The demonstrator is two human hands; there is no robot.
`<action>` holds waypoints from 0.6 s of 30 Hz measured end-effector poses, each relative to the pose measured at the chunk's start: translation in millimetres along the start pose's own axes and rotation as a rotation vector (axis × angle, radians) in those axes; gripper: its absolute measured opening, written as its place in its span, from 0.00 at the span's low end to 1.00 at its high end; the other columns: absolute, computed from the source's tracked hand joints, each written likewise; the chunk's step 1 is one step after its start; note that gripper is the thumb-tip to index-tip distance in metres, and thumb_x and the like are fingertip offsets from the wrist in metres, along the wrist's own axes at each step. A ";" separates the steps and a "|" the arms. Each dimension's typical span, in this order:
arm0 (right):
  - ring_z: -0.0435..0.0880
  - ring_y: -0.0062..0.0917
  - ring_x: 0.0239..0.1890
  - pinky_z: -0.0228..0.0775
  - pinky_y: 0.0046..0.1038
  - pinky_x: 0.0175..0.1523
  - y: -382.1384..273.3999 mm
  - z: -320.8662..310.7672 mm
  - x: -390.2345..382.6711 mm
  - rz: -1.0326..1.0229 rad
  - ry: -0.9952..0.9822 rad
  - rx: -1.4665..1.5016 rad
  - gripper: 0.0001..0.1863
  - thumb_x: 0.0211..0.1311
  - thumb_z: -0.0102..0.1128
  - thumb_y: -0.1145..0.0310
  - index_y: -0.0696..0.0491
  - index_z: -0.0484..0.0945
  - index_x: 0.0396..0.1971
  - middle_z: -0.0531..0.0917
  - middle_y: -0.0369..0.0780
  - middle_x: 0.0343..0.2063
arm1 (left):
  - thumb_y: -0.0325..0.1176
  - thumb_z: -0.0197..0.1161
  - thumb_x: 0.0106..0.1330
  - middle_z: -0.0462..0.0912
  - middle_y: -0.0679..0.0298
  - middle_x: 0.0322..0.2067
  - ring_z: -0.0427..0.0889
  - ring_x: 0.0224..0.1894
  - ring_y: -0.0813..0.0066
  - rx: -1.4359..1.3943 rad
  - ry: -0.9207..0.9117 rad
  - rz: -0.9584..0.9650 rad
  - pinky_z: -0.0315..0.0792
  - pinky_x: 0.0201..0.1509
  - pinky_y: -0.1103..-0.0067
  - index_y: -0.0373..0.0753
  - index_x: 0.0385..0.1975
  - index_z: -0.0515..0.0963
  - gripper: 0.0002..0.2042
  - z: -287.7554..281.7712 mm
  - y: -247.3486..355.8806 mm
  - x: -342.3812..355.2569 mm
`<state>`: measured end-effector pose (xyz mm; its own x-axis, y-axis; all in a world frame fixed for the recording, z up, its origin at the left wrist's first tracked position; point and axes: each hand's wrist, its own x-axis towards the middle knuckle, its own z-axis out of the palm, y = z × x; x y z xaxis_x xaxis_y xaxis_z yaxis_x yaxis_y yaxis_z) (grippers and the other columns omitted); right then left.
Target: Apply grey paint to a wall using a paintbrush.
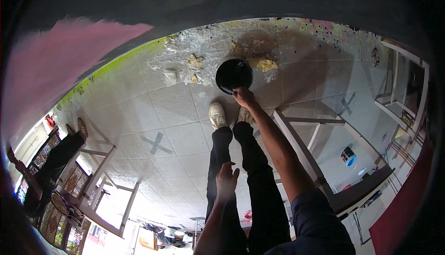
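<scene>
My right hand [242,95] grips the near rim of a round bucket [230,74] with a dark inside, held above or on the paint-spattered floor in front of my feet; I cannot tell if it touches the floor. My left hand [225,179] hangs over my left leg, fingers loosely curled and thumb apart, holding nothing. My pale shoes [216,115] stand below the bucket. Scraps of yellowish and white debris [267,65] lie around it. Beyond rises a dark wall [222,0] with a pink painted patch [65,55].
Pale wooden frame furniture stands right [301,160] and left [99,176] of me, with another frame [417,92] at far right. A small paint bucket [348,157] is at lower right. Another person [55,162] is at the left. A taped cross [156,143] marks the tiled floor [181,157].
</scene>
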<state>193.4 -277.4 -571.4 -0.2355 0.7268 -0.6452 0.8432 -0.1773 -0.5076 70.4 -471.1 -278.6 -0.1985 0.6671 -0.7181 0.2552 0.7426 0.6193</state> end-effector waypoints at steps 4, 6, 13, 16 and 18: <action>0.81 0.40 0.34 0.74 0.41 0.39 -0.4 -5.2 4.6 -0.049 0.013 -0.063 0.13 0.57 0.52 0.58 0.49 0.81 0.32 0.83 0.43 0.30 | 0.26 0.63 0.55 0.66 0.66 0.16 0.66 0.19 0.77 -0.154 -0.048 -0.084 0.65 0.26 0.78 0.38 0.38 0.71 0.12 3.2 -14.0 -2.4; 0.82 0.39 0.32 0.74 0.40 0.39 -5.0 -12.4 1.9 -0.079 0.041 -0.104 0.11 0.57 0.53 0.58 0.48 0.80 0.30 0.82 0.42 0.28 | 0.26 0.63 0.55 0.66 0.66 0.17 0.65 0.19 0.77 -0.118 -0.049 -0.096 0.65 0.25 0.79 0.37 0.38 0.71 0.12 2.8 -16.4 -5.8; 0.81 0.40 0.33 0.74 0.41 0.38 -0.1 -40.2 -9.3 -0.134 -0.084 -0.301 0.13 0.57 0.52 0.57 0.48 0.80 0.36 0.82 0.44 0.30 | 0.24 0.63 0.55 0.65 0.66 0.16 0.64 0.19 0.80 -0.072 -0.020 -0.002 0.63 0.24 0.81 0.37 0.38 0.71 0.12 -0.4 6.7 -10.7; 0.81 0.42 0.32 0.73 0.42 0.37 15.2 -47.2 -23.9 -0.026 0.069 -0.198 0.14 0.60 0.50 0.57 0.50 0.80 0.33 0.82 0.45 0.29 | 0.24 0.63 0.55 0.65 0.66 0.15 0.64 0.18 0.79 0.016 -0.024 -0.063 0.63 0.24 0.81 0.38 0.38 0.72 0.12 1.1 25.4 -13.3; 0.81 0.40 0.33 0.73 0.42 0.40 15.9 -54.9 -33.1 0.138 0.118 -0.090 0.17 0.64 0.45 0.57 0.53 0.77 0.37 0.82 0.45 0.29 | 0.24 0.63 0.54 0.64 0.66 0.15 0.63 0.18 0.79 0.014 -0.009 -0.030 0.63 0.24 0.81 0.39 0.38 0.72 0.12 5.3 31.0 -9.0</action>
<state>241.1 -267.9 -526.9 -0.0611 0.7736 -0.6307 0.9044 -0.2244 -0.3629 85.1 -454.4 -254.7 -0.1974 0.6437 -0.7394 0.2625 0.7614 0.5927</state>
